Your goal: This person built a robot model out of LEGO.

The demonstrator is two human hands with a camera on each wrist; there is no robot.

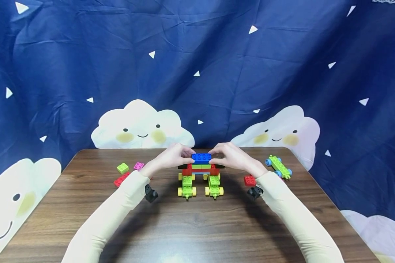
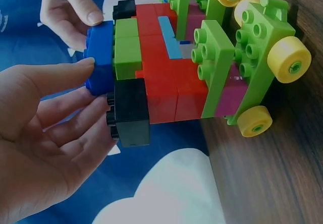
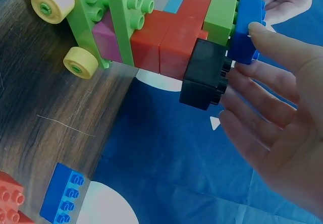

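A blue brick tops a built figure of toy bricks in the middle of the table. My left hand pinches the blue brick's left end between thumb and fingers. At its other end, my right hand pinches it the same way. Beneath it lie green bricks, then red bricks. A black brick juts out on the left side and another black brick on the right. Two green wheeled bases with yellow wheels carry the figure.
Left on the table lie a lime brick, a pink brick and a red brick. To the right are a red brick and a green car base with blue wheels. Another blue brick lies near the table's far edge.
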